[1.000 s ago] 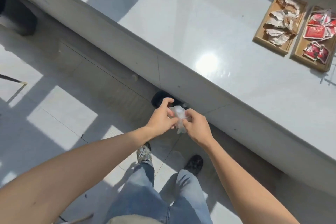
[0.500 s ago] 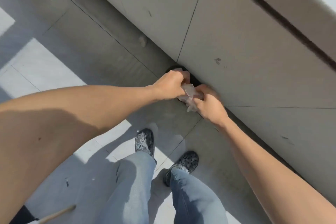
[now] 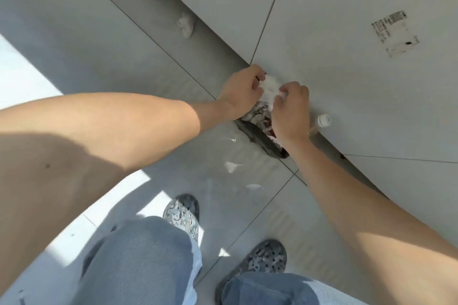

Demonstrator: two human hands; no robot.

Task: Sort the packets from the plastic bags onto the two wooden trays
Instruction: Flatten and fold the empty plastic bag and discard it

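Presently mid-task: left hand (image 3: 241, 91) and right hand (image 3: 290, 109) both clenched on a crumpled clear bag (image 3: 269, 88) directly above the dark bin (image 3: 257, 134); trays out of view, so sorted count undeterminable; presumably emptied bag being discarded.

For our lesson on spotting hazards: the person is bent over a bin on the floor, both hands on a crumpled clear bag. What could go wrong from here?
1. The left hand and right hand hold the clear bag above the bin; dropped carelessly, it could land on the floor beside it.
2. The bottle stands right next to the right wrist; a pull back could knock it over.
3. Scraps lie on the floor near the shoes; they might be slipped on.
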